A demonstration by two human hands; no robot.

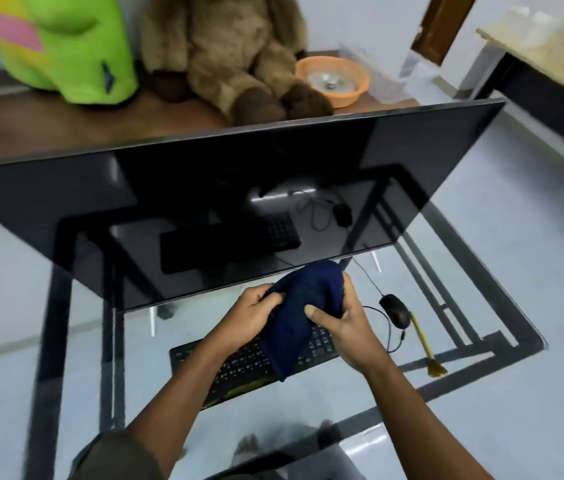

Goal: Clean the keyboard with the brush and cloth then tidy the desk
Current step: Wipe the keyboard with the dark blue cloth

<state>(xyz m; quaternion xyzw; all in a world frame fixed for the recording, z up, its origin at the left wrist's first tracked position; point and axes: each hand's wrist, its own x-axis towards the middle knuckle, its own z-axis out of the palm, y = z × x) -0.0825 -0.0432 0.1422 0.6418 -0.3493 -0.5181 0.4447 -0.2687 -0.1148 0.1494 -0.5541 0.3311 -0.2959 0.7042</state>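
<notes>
Glass over a black frame makes up the desk (200, 327), with pale floor tiles showing through it. Far behind the keyboard (239, 368) and to its left, a green plush toy (65, 46) sits on a wooden table beside a brown teddy bear (232, 57). Directly behind the keyboard stands a dark monitor (239, 188), its screen reflecting the desk.

Above the keyboard's middle, the left hand (252, 313) pinches one edge of the dark blue cloth (304, 313), fingers curled into the fabric. The cloth is bunched between both hands and its lower corner hangs over the keys; whether it touches them is unclear. The right hand (349, 323) grasps the cloth's other side, thumb pressed on top.

Just right of the keyboard lies a black mouse (394, 310) on its cable. Just beyond the mouse is the brush (424, 341) — yellow handle, bristles toward the near edge — lying free on the glass.

The cloth step seems to be in hand, with the fabric being gathered into a pad. The next move calls for wiping along the key rows — lightly, so the keyboard does not slide on the glass. Tidying is not yet done.
</notes>
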